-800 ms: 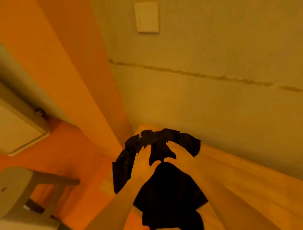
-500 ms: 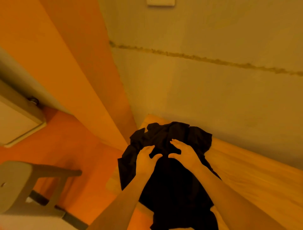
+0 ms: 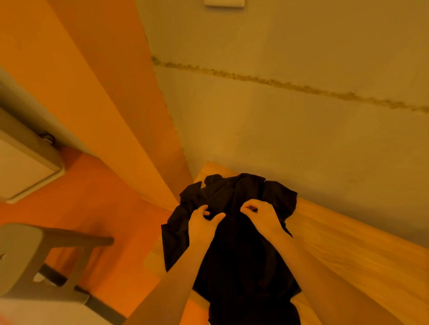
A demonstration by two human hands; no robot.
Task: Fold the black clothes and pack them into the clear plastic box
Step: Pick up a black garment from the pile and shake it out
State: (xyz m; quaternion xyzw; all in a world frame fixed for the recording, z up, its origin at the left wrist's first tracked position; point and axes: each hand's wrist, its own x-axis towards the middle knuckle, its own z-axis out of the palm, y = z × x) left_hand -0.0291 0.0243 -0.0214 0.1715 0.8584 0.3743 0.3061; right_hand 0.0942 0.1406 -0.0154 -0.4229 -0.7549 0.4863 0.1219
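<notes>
A black garment (image 3: 234, 243) lies crumpled on the near-left corner of a wooden table (image 3: 348, 250), its far end bunched close to the wall (image 3: 290, 130) and its near end running down toward the bottom edge of the view, where it drapes off the table's left edge. Both bare hands are on the upper part of the cloth, side by side and apart from each other. The left hand (image 3: 202, 223) sits on the garment's left half with its fingers curled in and the thumb stretched out to the right, gathering a fold of the black fabric between them. The right hand (image 3: 263, 214) rests just to the right, on the garment's middle, with its fingers bent tight toward the thumb, pinching a small bit of cloth at the fingertips. The bunched far part of the garment lies beyond both hands, toward the wall, and the long dark body of it stretches nearer than the hands, under and between the two forearms. A part of the garment spreads out left of the left hand and hangs past the table's edge over the orange floor (image 3: 97, 208). Left of the table stands a grey stool (image 3: 34, 259), well apart from the cloth. A pale cabinet (image 3: 21, 167) shows at the far left, and a light switch plate (image 3: 224, 2) sits high on the wall. No clear box shows in the view.
</notes>
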